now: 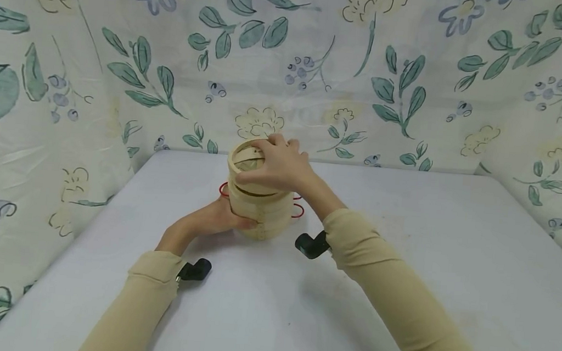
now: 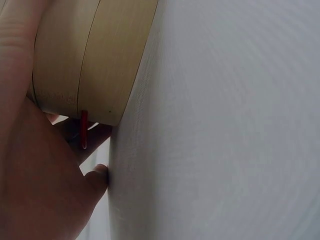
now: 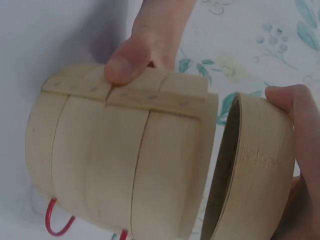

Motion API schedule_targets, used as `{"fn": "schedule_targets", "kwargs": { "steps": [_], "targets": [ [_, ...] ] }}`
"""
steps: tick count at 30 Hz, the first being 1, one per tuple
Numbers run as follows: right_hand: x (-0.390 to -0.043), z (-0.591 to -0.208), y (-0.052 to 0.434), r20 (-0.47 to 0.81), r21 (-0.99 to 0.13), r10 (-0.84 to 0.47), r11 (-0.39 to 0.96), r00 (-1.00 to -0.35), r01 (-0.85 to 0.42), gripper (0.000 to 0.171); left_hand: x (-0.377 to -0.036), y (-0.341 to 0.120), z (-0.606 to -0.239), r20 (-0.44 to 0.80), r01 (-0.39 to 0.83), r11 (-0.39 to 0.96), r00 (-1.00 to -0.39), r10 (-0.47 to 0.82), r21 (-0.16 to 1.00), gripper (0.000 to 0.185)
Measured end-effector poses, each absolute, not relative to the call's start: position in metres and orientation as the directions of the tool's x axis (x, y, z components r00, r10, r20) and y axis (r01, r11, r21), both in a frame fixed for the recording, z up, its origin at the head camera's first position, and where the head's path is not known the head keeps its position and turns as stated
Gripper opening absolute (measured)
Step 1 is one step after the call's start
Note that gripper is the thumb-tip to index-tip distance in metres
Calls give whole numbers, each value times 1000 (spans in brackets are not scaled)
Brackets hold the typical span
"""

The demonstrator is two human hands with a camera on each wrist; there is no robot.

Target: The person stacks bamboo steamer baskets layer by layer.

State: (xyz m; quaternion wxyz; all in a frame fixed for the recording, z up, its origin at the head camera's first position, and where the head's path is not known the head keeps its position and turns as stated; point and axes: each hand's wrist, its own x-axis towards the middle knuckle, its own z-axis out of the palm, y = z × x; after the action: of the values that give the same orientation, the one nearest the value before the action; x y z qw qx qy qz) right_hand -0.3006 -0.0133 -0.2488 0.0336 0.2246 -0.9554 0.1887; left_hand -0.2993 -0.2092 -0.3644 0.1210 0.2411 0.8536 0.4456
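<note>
Bamboo steamer stack (image 1: 260, 215) stands on the white table (image 1: 400, 295) w/ the left hand (image 1: 218, 220) curled round its lower tiers, thumb across the front. Right hand (image 1: 281, 167), directly above that grip, has its fingers closed on the lid (image 1: 244, 164), which is tilted & lifted off the stack at one edge. Red wire handles (image 1: 298, 210) stick out either side, just below the right hand.

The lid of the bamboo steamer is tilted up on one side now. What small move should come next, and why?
Probably lift the lid straight up and clear of the steamer stack. The right hand already grips its rim, one edge has opened a gap in the right wrist view, and the left hand braces the stack on the table.
</note>
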Motion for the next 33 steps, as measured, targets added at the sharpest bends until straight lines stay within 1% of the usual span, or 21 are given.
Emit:
{"fn": "schedule_targets", "kwargs": {
  "steps": [2, 5, 9, 13, 18, 26, 33],
  "targets": [
    [-300, -252, -18, 139, -338, -415, 834, -899, -437, 79, -299, -209, -364, 21, 316, 471, -847, 532, 823, 77],
    [-298, -257, -23, 121, -313, -413, 847, -903, -430, 79, -299, -208, -364, 40, 339, 461, -837, 545, 820, 86],
    [-297, -260, -25, 121, -289, -410, 857, -904, -427, 79, -301, -206, -362, 61, 356, 459, -838, 542, 814, 96],
    [-298, -262, -25, 119, -277, -405, 863, -907, -422, 78, -302, -207, -364, 75, 361, 442, -836, 544, 821, 98],
    [-297, -263, -26, 114, -273, -407, 864, -906, -422, 79, -301, -207, -366, 61, 347, 450, -842, 536, 823, 97],
    [-296, -267, -25, 136, -306, -389, 858, -911, -412, 77, -301, -207, -366, 54, 348, 455, -838, 543, 820, 93],
    [-298, -273, -25, 144, -326, -378, 855, -915, -404, 76, -301, -206, -366, 59, 342, 456, -847, 528, 822, 99]
  ]
}}
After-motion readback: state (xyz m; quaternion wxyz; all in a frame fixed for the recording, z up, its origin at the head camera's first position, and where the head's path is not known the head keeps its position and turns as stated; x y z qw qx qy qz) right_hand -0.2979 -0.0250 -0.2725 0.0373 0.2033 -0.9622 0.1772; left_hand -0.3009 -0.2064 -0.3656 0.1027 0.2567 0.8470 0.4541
